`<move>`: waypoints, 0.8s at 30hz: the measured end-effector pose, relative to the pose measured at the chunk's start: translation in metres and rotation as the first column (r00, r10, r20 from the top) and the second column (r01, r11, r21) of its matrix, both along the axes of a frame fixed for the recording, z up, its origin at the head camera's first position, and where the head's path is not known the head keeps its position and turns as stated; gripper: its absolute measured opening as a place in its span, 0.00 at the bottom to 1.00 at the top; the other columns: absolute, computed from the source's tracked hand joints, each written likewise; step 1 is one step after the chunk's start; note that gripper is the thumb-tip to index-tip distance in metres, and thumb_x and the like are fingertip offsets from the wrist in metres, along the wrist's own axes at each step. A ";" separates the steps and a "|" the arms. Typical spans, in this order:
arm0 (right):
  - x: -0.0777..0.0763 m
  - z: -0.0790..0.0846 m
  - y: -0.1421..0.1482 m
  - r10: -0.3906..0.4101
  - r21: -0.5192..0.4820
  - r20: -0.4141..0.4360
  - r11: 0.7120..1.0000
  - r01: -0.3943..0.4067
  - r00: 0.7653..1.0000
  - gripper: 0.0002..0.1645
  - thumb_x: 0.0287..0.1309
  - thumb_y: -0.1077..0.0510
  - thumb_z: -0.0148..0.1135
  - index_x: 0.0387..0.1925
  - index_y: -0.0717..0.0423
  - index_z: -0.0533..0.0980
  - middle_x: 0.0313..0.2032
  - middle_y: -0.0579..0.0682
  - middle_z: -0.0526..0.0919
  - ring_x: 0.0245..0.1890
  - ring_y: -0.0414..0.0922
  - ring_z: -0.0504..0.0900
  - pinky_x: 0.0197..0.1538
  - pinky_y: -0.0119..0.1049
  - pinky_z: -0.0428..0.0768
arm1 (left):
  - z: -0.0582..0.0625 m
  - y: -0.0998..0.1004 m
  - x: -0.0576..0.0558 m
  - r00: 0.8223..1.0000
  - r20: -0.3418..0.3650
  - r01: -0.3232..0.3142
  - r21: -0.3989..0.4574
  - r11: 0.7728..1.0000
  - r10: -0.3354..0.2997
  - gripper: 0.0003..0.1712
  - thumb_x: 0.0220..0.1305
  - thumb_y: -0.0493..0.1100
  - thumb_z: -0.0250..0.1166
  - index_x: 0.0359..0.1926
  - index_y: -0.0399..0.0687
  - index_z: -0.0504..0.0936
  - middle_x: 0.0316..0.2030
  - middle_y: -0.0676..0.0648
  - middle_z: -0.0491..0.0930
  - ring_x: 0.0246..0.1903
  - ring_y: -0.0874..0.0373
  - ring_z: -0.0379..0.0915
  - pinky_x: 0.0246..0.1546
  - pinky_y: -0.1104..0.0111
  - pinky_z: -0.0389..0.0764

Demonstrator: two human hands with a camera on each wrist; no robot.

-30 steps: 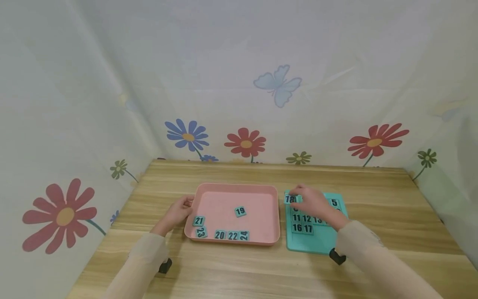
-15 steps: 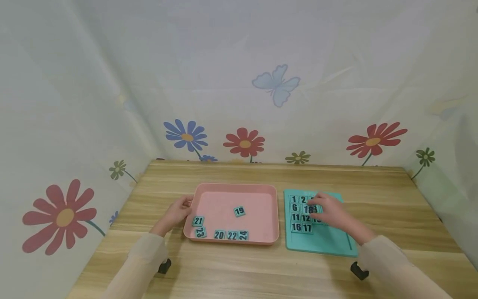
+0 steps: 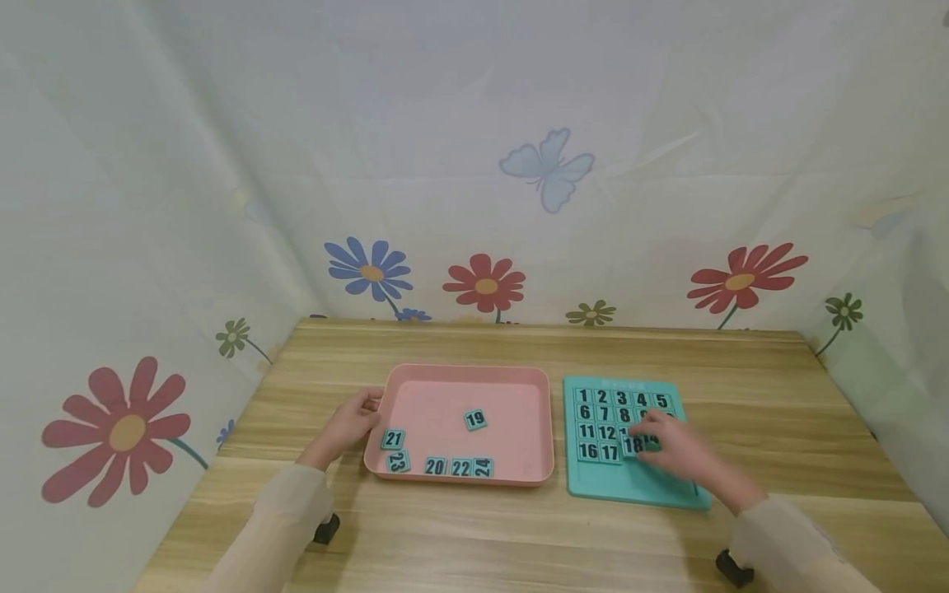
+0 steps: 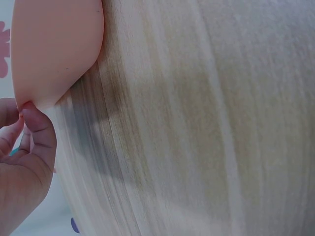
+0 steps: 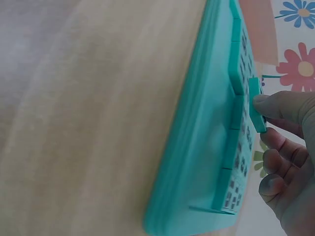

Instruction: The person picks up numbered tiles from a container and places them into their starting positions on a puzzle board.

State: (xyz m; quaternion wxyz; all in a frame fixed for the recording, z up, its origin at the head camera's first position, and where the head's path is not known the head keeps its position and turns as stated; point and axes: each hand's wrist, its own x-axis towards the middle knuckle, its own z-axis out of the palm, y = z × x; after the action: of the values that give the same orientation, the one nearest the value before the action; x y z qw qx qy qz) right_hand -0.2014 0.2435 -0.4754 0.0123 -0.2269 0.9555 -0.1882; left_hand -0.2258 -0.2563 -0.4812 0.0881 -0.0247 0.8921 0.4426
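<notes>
My right hand (image 3: 670, 449) pinches a teal number tile marked 18 (image 3: 633, 445) between thumb and fingers, just above the teal number board (image 3: 630, 486). In the right wrist view the tile (image 5: 256, 105) is tilted and stands apart from the board's surface (image 5: 197, 162). Rows of numbered tiles fill the board's upper part, with tile 16 (image 3: 588, 451) and tile 17 (image 3: 610, 453) in the lowest row; my fingers hide some tiles. My left hand (image 3: 354, 428) pinches the left rim of the pink tray (image 3: 474, 375), as the left wrist view also shows.
Inside the tray lie several loose tiles: 19 (image 3: 475, 419) near the middle, 21 (image 3: 393, 439) and 23 (image 3: 398, 460) at left, 20 (image 3: 435, 466), 22 (image 3: 460, 467) and 24 (image 3: 483, 467) along the front. Tray and board stand side by side on a wooden table (image 3: 460, 543).
My right hand has carried tile 18 from the board's top left corner right and toward me, to beside tile 17. My left hand has stayed at the tray rim.
</notes>
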 end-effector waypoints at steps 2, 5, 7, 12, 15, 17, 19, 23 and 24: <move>0.002 -0.002 0.000 0.006 -0.009 0.005 1.000 -0.006 1.000 0.18 0.40 0.58 0.66 0.39 0.55 0.79 0.35 0.47 0.75 0.34 0.42 0.73 0.34 0.35 0.75 | -0.001 0.000 0.000 1.000 -0.001 0.000 -0.003 1.000 0.000 0.25 0.56 0.31 0.49 0.57 0.36 0.63 0.44 0.35 0.68 0.40 0.50 0.71 0.31 0.68 0.75; 0.004 -0.006 0.001 0.002 -0.014 0.018 1.000 -0.001 1.000 0.18 0.40 0.58 0.66 0.38 0.55 0.79 0.36 0.47 0.75 0.35 0.42 0.74 0.35 0.36 0.75 | -0.001 -0.001 -0.001 1.000 -0.002 -0.003 -0.008 1.000 0.003 0.25 0.56 0.31 0.50 0.57 0.37 0.63 0.44 0.36 0.68 0.40 0.50 0.71 0.32 0.68 0.75; 0.004 -0.009 0.001 0.002 -0.015 0.029 1.000 -0.002 1.000 0.18 0.40 0.58 0.66 0.39 0.55 0.79 0.36 0.47 0.75 0.35 0.42 0.74 0.36 0.36 0.75 | -0.002 -0.001 -0.001 1.000 -0.003 -0.003 -0.007 1.000 0.003 0.25 0.56 0.31 0.50 0.58 0.37 0.63 0.44 0.36 0.68 0.40 0.50 0.71 0.32 0.68 0.75; 0.007 -0.013 0.001 0.007 -0.034 0.021 0.999 -0.006 1.000 0.19 0.40 0.58 0.66 0.39 0.56 0.79 0.35 0.46 0.74 0.33 0.40 0.72 0.34 0.33 0.74 | -0.002 -0.001 -0.001 1.000 0.000 -0.004 0.006 1.000 0.004 0.25 0.56 0.31 0.49 0.58 0.36 0.63 0.44 0.35 0.68 0.40 0.50 0.71 0.31 0.68 0.75; 0.009 -0.014 -0.001 0.013 -0.051 -0.028 0.999 -0.014 1.000 0.18 0.38 0.59 0.67 0.37 0.56 0.79 0.33 0.45 0.73 0.30 0.38 0.71 0.31 0.31 0.73 | -0.002 0.000 -0.001 1.000 0.003 -0.004 0.011 1.000 0.004 0.25 0.56 0.31 0.49 0.58 0.36 0.62 0.44 0.35 0.68 0.40 0.50 0.71 0.31 0.69 0.75; 0.009 -0.015 -0.001 0.013 -0.053 -0.040 0.998 -0.015 0.999 0.18 0.37 0.59 0.67 0.37 0.56 0.79 0.33 0.45 0.73 0.30 0.38 0.71 0.30 0.31 0.72 | -0.002 0.000 -0.001 1.000 0.006 -0.005 0.011 1.000 0.005 0.25 0.56 0.31 0.49 0.58 0.36 0.62 0.45 0.35 0.67 0.40 0.50 0.71 0.31 0.68 0.75; 0.010 -0.016 -0.001 0.009 -0.044 -0.037 0.999 -0.011 0.999 0.18 0.37 0.58 0.67 0.37 0.55 0.79 0.33 0.45 0.73 0.30 0.37 0.71 0.30 0.30 0.72 | -0.001 0.000 -0.001 1.000 0.007 -0.006 0.009 1.000 0.005 0.25 0.57 0.31 0.49 0.58 0.36 0.62 0.45 0.35 0.67 0.40 0.50 0.71 0.31 0.68 0.75; 0.008 -0.017 -0.002 0.001 -0.007 -0.021 1.000 -0.001 1.000 0.21 0.39 0.56 0.67 0.41 0.55 0.78 0.33 0.44 0.72 0.30 0.36 0.70 0.30 0.28 0.71 | -0.001 0.000 -0.001 1.000 0.008 -0.009 0.009 1.000 0.009 0.25 0.56 0.31 0.49 0.58 0.37 0.63 0.44 0.35 0.68 0.40 0.50 0.71 0.31 0.68 0.75; 0.007 -0.016 -0.003 -0.001 0.003 -0.028 1.000 0.001 1.000 0.22 0.39 0.55 0.67 0.41 0.55 0.78 0.34 0.44 0.72 0.30 0.36 0.70 0.30 0.28 0.71 | -0.001 0.000 -0.001 1.000 0.007 -0.008 0.010 1.000 0.008 0.25 0.56 0.31 0.49 0.58 0.37 0.63 0.44 0.35 0.68 0.40 0.50 0.71 0.31 0.68 0.76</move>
State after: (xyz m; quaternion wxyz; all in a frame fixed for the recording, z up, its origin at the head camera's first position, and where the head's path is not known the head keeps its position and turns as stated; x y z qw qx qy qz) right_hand -0.1941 0.2407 -0.4917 -0.0009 -0.2292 0.9559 -0.1836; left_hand -0.2263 -0.2565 -0.4823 0.0897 -0.0294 0.8894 0.4473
